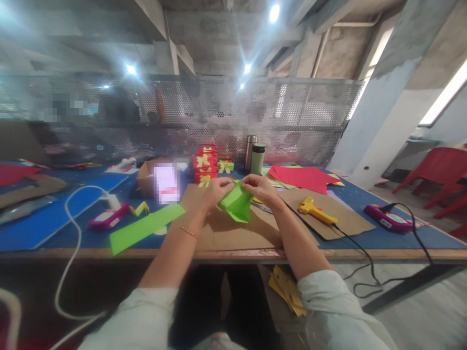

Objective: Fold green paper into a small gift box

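Observation:
A piece of bright green paper (238,204), bent into folds, is held up over a brown cardboard sheet (219,233). My left hand (218,190) pinches its upper left edge. At the upper right corner, the fingers of my right hand (260,188) are closed on the same paper. Just right of it, partly hidden by my right hand and arm, lies a tool with a yellow handle and a grey metal part (263,207). A flat green paper strip (146,228) rests on the table to the left of my left forearm.
A yellow glue gun (315,212) lies on cardboard at right, its black cord hanging off the table. Red boxes with yellow bows (205,165) are stacked behind my hands. Bottles (258,158), red paper (302,177), purple power strips (388,218) and a blurred-out phone (166,182) stand around.

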A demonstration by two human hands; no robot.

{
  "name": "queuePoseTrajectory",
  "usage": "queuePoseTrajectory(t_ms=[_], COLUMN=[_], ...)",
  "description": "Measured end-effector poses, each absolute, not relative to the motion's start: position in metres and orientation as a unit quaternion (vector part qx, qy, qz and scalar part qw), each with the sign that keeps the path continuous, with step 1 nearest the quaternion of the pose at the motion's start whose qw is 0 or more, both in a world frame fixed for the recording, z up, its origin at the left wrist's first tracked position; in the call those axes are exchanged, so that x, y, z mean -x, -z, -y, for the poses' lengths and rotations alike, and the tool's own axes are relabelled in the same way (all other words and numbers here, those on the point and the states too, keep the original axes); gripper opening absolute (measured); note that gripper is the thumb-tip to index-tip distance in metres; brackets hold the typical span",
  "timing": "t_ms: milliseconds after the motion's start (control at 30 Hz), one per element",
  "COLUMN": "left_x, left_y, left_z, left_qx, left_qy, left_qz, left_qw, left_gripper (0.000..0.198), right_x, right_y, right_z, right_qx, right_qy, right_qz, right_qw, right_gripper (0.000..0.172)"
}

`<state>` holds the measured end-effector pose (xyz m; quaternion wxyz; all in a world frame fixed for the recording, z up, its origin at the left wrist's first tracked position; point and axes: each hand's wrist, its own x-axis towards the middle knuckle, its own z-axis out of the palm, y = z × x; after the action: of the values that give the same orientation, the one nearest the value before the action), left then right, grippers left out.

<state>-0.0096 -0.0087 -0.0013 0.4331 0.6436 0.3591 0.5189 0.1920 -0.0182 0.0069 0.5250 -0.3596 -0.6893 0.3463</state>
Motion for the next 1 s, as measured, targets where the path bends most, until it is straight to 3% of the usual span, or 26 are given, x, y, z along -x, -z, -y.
queuePoseTrajectory(t_ms=[333,467,767,1000], left_x=[0.007,0.006,0.0,-0.003], left_y=[0.0,0.0,-0.011,-0.018], left_z=[-0.006,-0.008,0.013,0.022], left_qx=[-0.635,-0.615,-0.687,-0.713], left_qy=[-0.577,-0.608,-0.563,-0.529], left_qz=[-0.408,-0.425,-0.365,-0.346], left_qw=[0.314,0.267,0.277,0.303], left_gripper=[0.017,0.014,0.021,0.023], right_x=[-0.195,-0.192,-0.178,-0.178], right_y=[-0.012,-0.009,-0.003,0.0], right_z=[0.02,0.017,0.016,0.014], right_qx=[0.365,0.383,0.368,0.345], right_qy=[-0.193,-0.117,-0.27,-0.324], right_qz=[0.632,0.656,0.65,0.643], right_qw=[0.656,0.639,0.608,0.602], right_gripper=[0.034,0.036,0.047,0.039])
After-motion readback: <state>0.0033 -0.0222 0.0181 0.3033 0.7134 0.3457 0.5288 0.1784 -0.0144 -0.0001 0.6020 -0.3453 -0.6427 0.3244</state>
